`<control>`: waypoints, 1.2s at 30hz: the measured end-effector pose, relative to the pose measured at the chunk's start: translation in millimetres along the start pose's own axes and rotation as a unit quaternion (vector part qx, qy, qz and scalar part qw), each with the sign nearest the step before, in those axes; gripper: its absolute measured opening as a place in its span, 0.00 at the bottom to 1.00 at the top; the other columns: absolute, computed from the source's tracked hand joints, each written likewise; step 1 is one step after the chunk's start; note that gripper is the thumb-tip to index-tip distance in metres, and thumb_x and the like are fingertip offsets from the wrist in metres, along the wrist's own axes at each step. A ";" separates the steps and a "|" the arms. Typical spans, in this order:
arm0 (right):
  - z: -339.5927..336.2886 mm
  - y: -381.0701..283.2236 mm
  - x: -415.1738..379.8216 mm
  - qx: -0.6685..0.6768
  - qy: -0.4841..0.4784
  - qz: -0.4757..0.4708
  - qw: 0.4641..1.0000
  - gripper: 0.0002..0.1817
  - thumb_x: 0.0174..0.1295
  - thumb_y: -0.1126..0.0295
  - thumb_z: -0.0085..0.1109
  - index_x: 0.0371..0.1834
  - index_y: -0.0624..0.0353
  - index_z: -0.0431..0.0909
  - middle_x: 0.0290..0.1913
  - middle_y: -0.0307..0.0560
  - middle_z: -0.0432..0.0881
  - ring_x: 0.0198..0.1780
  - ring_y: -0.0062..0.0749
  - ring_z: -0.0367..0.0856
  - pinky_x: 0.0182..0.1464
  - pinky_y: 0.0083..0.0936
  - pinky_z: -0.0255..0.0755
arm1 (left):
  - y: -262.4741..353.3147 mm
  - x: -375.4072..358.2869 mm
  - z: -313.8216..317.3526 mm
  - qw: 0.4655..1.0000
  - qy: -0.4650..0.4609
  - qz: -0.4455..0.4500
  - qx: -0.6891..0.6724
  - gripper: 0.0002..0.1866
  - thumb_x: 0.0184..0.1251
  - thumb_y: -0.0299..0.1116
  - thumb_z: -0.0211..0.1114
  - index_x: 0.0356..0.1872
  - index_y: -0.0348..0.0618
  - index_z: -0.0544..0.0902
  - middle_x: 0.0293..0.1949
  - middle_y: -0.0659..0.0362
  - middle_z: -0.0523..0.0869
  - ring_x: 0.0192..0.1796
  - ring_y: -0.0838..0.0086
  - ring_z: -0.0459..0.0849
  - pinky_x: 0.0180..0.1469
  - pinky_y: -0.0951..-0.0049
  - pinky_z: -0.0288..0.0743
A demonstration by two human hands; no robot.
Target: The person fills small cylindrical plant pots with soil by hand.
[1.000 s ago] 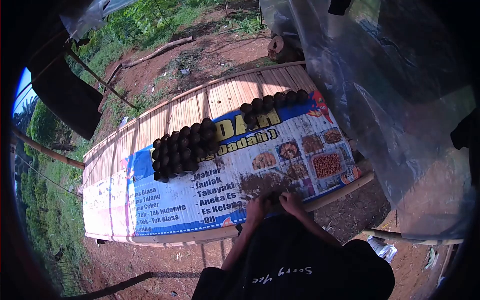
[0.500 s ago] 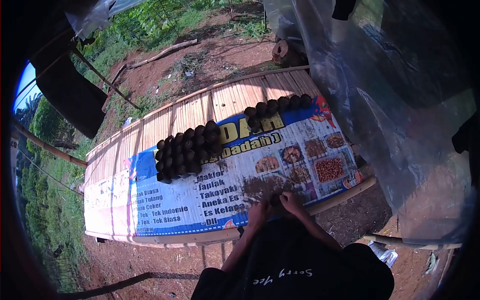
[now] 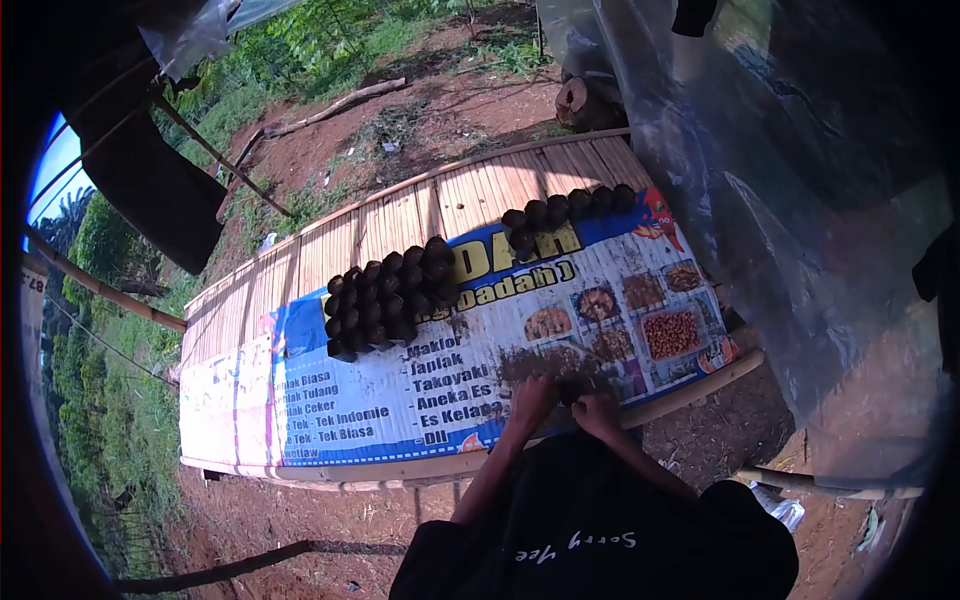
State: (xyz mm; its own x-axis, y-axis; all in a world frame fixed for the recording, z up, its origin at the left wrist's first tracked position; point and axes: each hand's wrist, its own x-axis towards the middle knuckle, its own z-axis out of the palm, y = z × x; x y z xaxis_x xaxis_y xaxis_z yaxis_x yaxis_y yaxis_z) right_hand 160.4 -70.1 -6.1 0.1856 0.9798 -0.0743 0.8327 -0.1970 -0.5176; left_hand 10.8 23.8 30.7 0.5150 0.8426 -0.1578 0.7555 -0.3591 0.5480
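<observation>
Near the front edge of a banner-covered bamboo table, my left hand [image 3: 535, 405] and my right hand [image 3: 598, 415] are close together. Between them sits a small dark object [image 3: 572, 390], partly hidden by the fingers. The fingers of both hands look curled, but whether they grip it is too small to tell. Just beyond my hands, loose dark soil [image 3: 545, 364] is spread on the banner [image 3: 480, 330]. A block of dark round pots [image 3: 380, 303] stands left of centre, and a shorter row of the same pots [image 3: 580, 203] stands at the far right.
The bare bamboo slats [image 3: 400, 218] run along the table's far side. Clear plastic sheeting [image 3: 740, 230] hangs at the right. A cut log [image 3: 585, 103] lies behind the table. Bamboo poles [image 3: 110, 302] cross at the left, and a dark cloth [image 3: 150, 180] hangs there.
The view has shifted slightly, so the table appears a little further right. My left hand has moved a little forward, closer to the soil, and my hands remain close together.
</observation>
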 end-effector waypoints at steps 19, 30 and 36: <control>-19.6 -7.4 6.7 0.101 -0.022 0.066 0.992 0.15 0.60 0.60 0.54 0.27 0.60 0.79 0.25 0.59 0.80 0.33 0.59 0.80 0.37 0.50 0.73 | 6.7 -18.4 -1.0 0.998 0.043 0.004 -0.056 0.17 0.54 0.34 0.61 0.46 0.43 0.82 0.27 0.41 0.84 0.33 0.44 0.83 0.37 0.48 0.78; -15.5 -4.1 10.7 0.059 0.013 0.016 0.998 0.15 0.59 0.61 0.54 0.24 0.61 0.79 0.24 0.59 0.80 0.31 0.59 0.80 0.38 0.50 0.72 | 4.8 -37.8 5.3 0.987 0.021 -0.065 -0.148 0.13 0.56 0.36 0.61 0.40 0.42 0.83 0.31 0.42 0.84 0.38 0.46 0.84 0.42 0.50 0.77; -8.5 2.0 4.0 0.068 -0.004 0.008 0.998 0.15 0.60 0.62 0.55 0.22 0.62 0.78 0.25 0.59 0.80 0.31 0.56 0.80 0.37 0.45 0.72 | -2.6 -46.4 11.5 0.983 -0.003 -0.077 -0.167 0.13 0.56 0.36 0.61 0.38 0.40 0.82 0.31 0.42 0.84 0.37 0.46 0.84 0.40 0.52 0.76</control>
State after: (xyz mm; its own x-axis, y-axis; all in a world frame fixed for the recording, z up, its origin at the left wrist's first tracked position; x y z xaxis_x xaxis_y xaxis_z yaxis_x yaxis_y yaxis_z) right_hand 167.2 -66.9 -0.2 0.1941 0.9768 -0.0904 0.7512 -0.2072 -0.6267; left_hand -10.3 -19.0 27.1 0.4084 0.8736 -0.2647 0.6501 -0.0748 0.7561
